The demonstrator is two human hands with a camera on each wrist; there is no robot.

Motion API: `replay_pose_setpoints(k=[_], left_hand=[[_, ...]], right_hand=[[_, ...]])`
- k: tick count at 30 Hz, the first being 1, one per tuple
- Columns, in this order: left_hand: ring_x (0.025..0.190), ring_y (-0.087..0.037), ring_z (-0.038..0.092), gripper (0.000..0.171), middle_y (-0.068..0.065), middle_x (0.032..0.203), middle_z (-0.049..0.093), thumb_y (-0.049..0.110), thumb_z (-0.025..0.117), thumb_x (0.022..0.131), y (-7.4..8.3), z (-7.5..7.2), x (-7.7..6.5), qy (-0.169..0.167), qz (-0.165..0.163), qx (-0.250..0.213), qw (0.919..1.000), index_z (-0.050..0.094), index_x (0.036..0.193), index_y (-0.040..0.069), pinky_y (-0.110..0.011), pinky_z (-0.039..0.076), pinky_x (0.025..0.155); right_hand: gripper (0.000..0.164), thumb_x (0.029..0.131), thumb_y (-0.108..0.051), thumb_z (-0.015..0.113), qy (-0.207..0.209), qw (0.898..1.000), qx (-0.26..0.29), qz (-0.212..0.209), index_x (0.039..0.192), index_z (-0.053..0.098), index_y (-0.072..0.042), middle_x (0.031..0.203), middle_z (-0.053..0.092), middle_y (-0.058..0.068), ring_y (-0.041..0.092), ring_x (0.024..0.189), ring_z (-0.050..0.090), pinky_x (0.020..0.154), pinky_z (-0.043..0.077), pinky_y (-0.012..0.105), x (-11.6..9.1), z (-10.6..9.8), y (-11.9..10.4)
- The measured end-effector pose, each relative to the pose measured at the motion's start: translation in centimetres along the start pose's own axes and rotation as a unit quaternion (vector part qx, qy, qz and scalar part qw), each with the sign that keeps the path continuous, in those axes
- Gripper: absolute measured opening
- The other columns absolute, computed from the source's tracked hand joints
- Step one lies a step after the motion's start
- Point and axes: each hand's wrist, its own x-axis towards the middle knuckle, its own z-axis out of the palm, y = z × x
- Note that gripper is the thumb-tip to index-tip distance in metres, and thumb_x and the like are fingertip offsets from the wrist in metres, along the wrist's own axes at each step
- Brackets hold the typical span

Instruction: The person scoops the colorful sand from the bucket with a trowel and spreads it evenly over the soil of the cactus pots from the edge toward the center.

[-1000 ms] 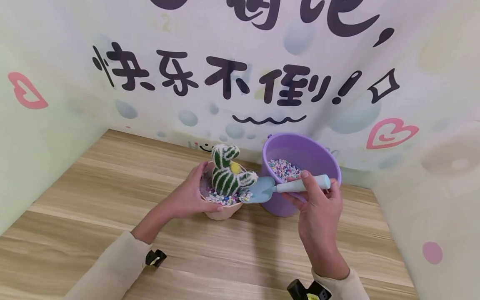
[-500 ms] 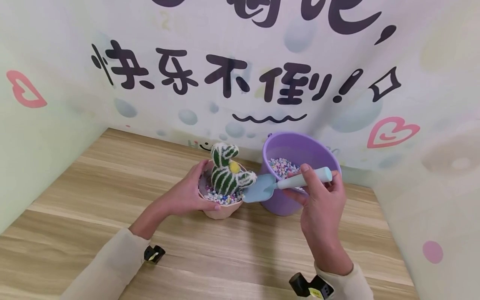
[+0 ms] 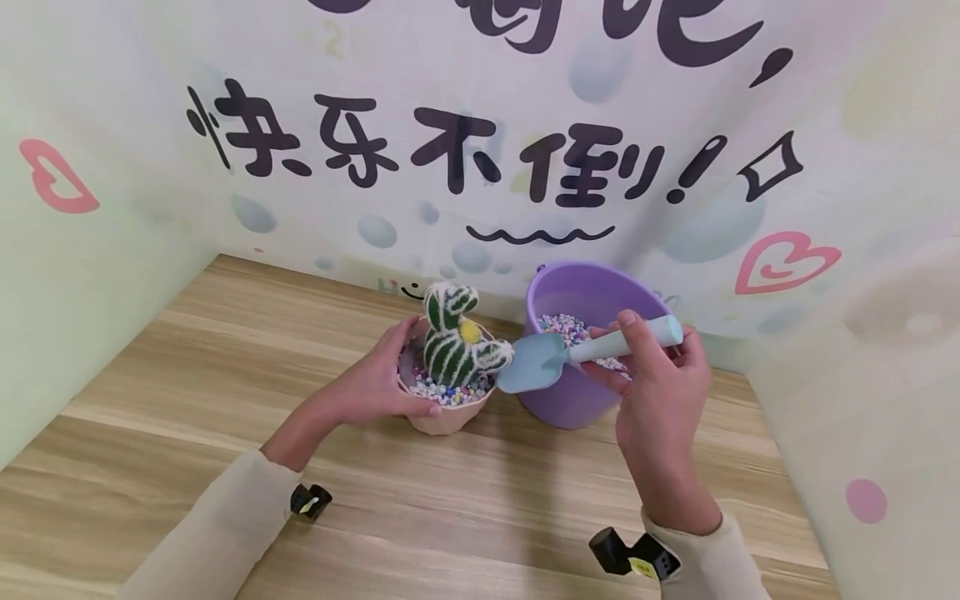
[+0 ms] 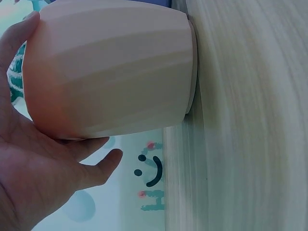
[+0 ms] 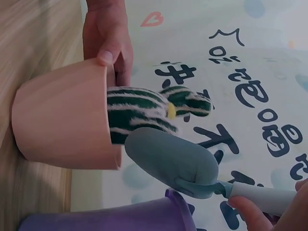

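Note:
My left hand [image 3: 378, 375] grips the rim of a pale pink flowerpot [image 3: 442, 419], its thumb along the front. In the pot stands a fuzzy green cactus [image 3: 453, 354] with white stripes and a yellow pompom, and small coloured pebbles [image 3: 447, 393] lie round its base. My right hand [image 3: 663, 408] holds a light blue trowel [image 3: 534, 362] by the handle. The trowel's blade, with no pebbles showing on it, is just right of the pot and overlaps the front of a purple bucket [image 3: 566, 404]. In the right wrist view the blade's underside [image 5: 173, 161] faces the camera.
More coloured pebbles [image 3: 562, 327] lie inside the bucket, which stands close to the back wall. A wooden tabletop [image 3: 420, 517] spreads under everything. Behind it hangs a white printed backdrop [image 3: 300, 217] with black characters and pink hearts.
The trowel and my right hand have moved right, away from the pot's rim. Pebbles that lay at the blade's tip are gone from it. My left hand stays on the pot.

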Motion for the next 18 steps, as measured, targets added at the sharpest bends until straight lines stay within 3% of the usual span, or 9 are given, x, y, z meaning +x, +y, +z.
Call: replay_pose_setpoints(k=[9,18], left_hand=[[0.144,-0.032,0.024,0.124,-0.014,0.157,0.022,0.042,0.088,0.066,0.2,0.0,-0.2,0.002,-0.008,0.006,1.0,0.009,0.155,0.005,-0.051,0.024,0.116],[0.142,-0.043,0.022,0.125,-0.025,0.158,0.008,0.042,0.082,0.073,2.0,0.8,-1.3,0.026,-0.069,0.055,0.9958,-0.003,0.154,0.001,-0.056,0.025,0.114]], right_hand=[[0.045,0.083,-0.021,0.078,0.01,0.999,0.03,0.013,0.116,0.054,-0.001,0.102,0.063,0.017,0.033,0.09,0.071,0.066,0.057,0.048,1.6,-1.0,-1.2],[0.044,0.079,-0.023,0.082,0.033,0.997,0.066,0.019,0.109,0.059,0.0,0.096,0.066,0.016,0.034,0.09,0.071,0.063,0.058,0.045,3.1,-2.4,-2.1]])
